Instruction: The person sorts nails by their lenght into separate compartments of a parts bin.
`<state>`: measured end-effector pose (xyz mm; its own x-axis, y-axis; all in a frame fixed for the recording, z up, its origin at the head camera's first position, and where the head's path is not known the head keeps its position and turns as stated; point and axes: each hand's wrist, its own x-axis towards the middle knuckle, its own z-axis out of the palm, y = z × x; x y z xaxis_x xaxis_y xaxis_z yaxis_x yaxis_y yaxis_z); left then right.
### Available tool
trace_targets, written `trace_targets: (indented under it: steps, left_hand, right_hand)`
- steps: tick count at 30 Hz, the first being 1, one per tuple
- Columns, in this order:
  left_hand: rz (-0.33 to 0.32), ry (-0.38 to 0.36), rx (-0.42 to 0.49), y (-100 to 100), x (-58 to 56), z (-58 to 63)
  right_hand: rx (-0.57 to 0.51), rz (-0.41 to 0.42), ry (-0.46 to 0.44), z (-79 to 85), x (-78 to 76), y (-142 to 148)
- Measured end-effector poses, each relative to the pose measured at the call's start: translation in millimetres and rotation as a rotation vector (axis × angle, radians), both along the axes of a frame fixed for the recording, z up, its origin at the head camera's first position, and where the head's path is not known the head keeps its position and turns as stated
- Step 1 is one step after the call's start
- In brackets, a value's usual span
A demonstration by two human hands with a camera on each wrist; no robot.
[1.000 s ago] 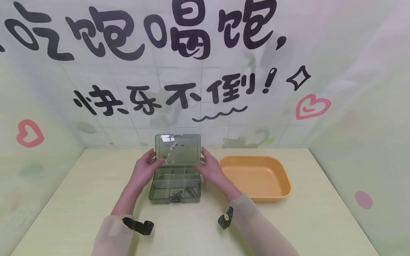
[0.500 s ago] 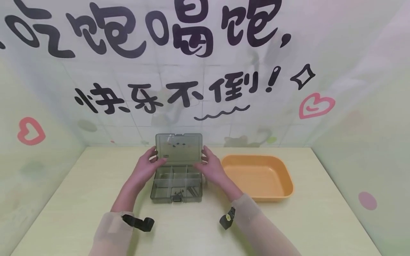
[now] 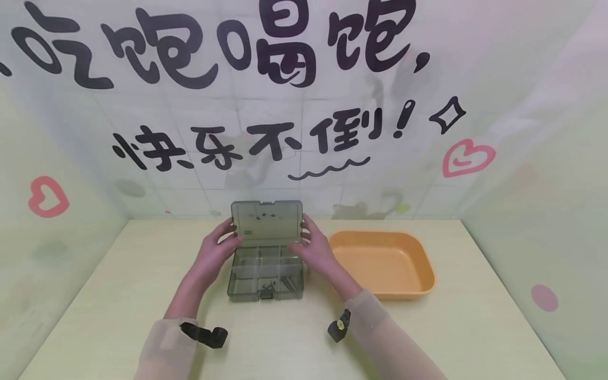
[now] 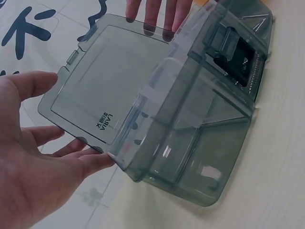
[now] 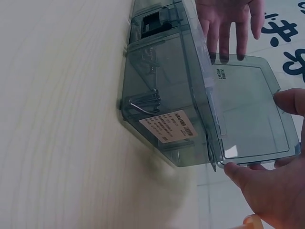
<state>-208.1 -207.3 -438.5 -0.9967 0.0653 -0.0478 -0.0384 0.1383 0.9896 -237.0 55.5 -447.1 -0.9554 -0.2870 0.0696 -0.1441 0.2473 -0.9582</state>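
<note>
A smoky, see-through plastic compartment box (image 3: 244, 285) rests on the table, its hinged lid (image 3: 268, 221) raised at the back. At the lid's left side, my left hand (image 3: 216, 253) holds the edge between thumb and fingers. My right hand (image 3: 315, 250) holds the opposite edge in the same way. Thin metal screws or nails (image 3: 287, 284) lie in the front right compartment, and small metal pieces (image 3: 269, 286) in the front middle one. In the right wrist view a white printed label (image 5: 169, 126) shows on the box. A dark latch (image 4: 233, 52) sits on its front.
An orange tray (image 3: 413, 285) stands just right of the box, beside my right forearm. Behind the pale wooden table (image 3: 285, 343) rises a back wall (image 3: 266, 179) with black lettering; side walls flank it. Each wrist wears a black camera mount.
The box has shifted very slightly to the right, and both hands have moved with it. Their hold on the lid looks the same, and the lid stays raised.
</note>
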Motion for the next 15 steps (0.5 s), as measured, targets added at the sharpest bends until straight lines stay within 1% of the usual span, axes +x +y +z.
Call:
trace_targets:
  steps: [2,6,7,10,15]
  left_hand:
    - [-0.003,0.005,0.062,-0.4,0.2,-1.5]
    - [-0.023,0.014,0.230,-2.4,0.5,-5.0]
    - [-0.029,0.015,0.256,-2.9,0.6,-5.8]
    - [-0.046,0.021,0.258,-3.5,1.0,-7.3]
    - [-0.048,0.044,0.257,-2.6,0.9,-5.5]
  right_hand:
    - [-0.015,-0.002,0.004,-1.3,0.1,0.7]
    - [-0.026,-0.018,0.011,-0.2,0.8,2.1]
    - [-0.026,-0.022,0.015,0.2,0.8,2.3]
    - [-0.018,-0.028,0.031,1.9,1.1,3.0]
    - [-0.023,-0.022,0.053,4.2,1.1,3.0]
